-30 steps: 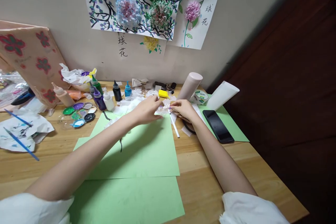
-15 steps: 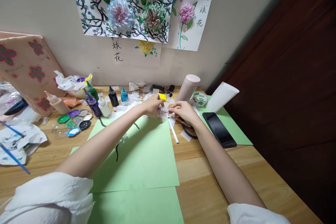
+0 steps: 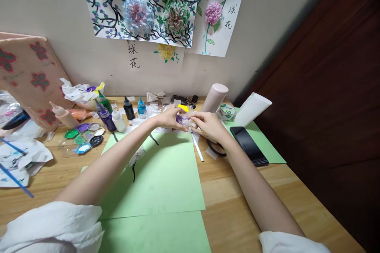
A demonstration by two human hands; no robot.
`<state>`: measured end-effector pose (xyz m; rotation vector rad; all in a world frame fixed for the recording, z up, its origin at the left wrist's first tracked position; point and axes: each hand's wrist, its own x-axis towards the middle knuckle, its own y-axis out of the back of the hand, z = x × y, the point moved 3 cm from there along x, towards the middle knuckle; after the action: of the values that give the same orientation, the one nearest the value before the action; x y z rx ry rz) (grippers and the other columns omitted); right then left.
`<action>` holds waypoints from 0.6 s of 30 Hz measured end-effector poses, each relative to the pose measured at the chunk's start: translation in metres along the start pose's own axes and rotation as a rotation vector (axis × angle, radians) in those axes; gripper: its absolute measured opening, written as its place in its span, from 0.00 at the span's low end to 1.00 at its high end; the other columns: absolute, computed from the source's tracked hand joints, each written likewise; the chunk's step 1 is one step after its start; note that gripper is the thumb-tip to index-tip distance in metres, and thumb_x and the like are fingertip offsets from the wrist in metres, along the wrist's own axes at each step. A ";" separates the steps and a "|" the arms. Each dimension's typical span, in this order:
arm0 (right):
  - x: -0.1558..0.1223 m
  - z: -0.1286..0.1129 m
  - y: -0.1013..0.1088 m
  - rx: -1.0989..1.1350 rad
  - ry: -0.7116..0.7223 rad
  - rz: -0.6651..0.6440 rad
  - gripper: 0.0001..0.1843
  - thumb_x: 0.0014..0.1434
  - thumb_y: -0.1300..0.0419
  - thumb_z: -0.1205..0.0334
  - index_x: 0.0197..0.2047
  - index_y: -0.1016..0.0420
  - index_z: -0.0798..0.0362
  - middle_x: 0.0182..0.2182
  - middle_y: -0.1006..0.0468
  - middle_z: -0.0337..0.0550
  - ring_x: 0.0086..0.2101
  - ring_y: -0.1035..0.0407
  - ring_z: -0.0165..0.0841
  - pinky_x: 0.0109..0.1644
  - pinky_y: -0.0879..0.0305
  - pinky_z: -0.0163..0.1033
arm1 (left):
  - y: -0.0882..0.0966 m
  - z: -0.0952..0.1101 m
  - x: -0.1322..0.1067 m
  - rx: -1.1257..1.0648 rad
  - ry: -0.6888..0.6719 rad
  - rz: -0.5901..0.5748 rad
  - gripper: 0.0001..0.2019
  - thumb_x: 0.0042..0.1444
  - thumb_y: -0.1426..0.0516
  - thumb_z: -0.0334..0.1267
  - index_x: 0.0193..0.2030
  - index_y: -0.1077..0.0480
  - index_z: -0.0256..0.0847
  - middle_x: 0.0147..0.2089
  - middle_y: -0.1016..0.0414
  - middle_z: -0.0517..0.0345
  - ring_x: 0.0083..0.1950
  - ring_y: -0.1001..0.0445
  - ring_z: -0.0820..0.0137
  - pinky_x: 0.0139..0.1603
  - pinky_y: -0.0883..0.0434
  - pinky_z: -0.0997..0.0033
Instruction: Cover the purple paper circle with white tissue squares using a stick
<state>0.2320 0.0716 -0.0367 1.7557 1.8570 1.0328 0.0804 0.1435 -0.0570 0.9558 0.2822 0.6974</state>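
My left hand [image 3: 171, 118] curves its thumb and fingers around a small clear plastic piece with purple in it [image 3: 179, 119], above the far edge of the green paper [image 3: 169, 174]. My right hand [image 3: 208, 124] is closed in a pinch at the right side of that piece; its exact kind is too small to make out. Under my left forearm, a white ruffled paper flower [image 3: 138, 155] and black painted stem strokes [image 3: 133, 172] show on the green paper. Just below my right hand lies a thin white stick [image 3: 198, 148].
Paint bottles [image 3: 107, 118] and a palette [image 3: 83, 149] stand left. A pink bottle [image 3: 215, 98], tape roll [image 3: 226, 111], white tube [image 3: 252, 110] and black phone [image 3: 248, 146] are right. Paper scraps line the back; brushes [image 3: 16, 180] lie far left. Flower pictures [image 3: 142, 8] hang on the wall.
The purple in the clear piece shows more plainly between my hands. My left hand has turned slightly, with its fingers wider around it. The view has shifted a little.
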 end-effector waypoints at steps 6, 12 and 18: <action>0.000 0.000 -0.008 -0.039 0.113 -0.123 0.17 0.60 0.51 0.68 0.46 0.24 0.49 0.45 0.22 0.41 0.40 0.26 0.34 0.46 0.34 0.40 | 0.002 0.005 -0.002 -0.033 -0.021 0.012 0.37 0.37 0.38 0.59 0.51 0.33 0.37 0.48 0.35 0.49 0.51 0.38 0.61 0.51 0.38 0.65; -0.001 -0.006 0.002 -0.069 0.198 -0.037 0.17 0.58 0.50 0.71 0.42 0.22 0.51 0.46 0.22 0.43 0.48 0.30 0.35 0.54 0.37 0.41 | 0.002 0.006 -0.002 -0.001 0.001 0.009 0.37 0.37 0.38 0.59 0.51 0.33 0.37 0.48 0.35 0.49 0.53 0.39 0.58 0.54 0.38 0.63; -0.004 -0.009 0.030 -0.127 0.085 0.213 0.12 0.56 0.45 0.65 0.40 0.22 0.51 0.35 0.20 0.40 0.28 0.32 0.30 0.36 0.37 0.35 | 0.007 0.016 -0.007 -0.093 0.118 0.130 0.46 0.38 0.36 0.53 0.63 0.45 0.36 0.56 0.44 0.44 0.59 0.43 0.55 0.59 0.40 0.61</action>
<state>0.2466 0.0638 -0.0102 1.8902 1.6376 1.2939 0.0806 0.1311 -0.0428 0.8514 0.2907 0.8807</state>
